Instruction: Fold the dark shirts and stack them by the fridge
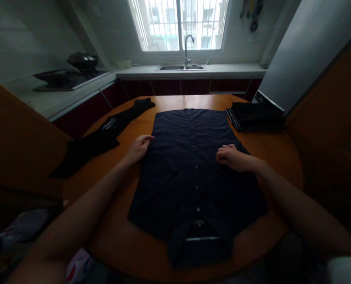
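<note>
A dark navy button-up shirt (pixel 190 146) lies spread front side up on the table, its collar towards me and its hem at the far side. At the shirt's left edge, my left hand (pixel 139 149) is closed, thumb and fingers pinching the cloth. My right hand (pixel 233 157) rests over the right part of the shirt with its fingers curled in against the fabric. The cloth inside its fingers is mostly hidden. A dark corner of fabric shows just behind that hand.
The round wooden table (pixel 169 101) also carries black trousers (pixel 104 130) on the left and a folded stack of dark clothes (pixel 256 117) at the far right. Behind stand a counter with a sink (pixel 181 68), a stove with a wok (pixel 83 60), and a tall grey fridge (pixel 314 47).
</note>
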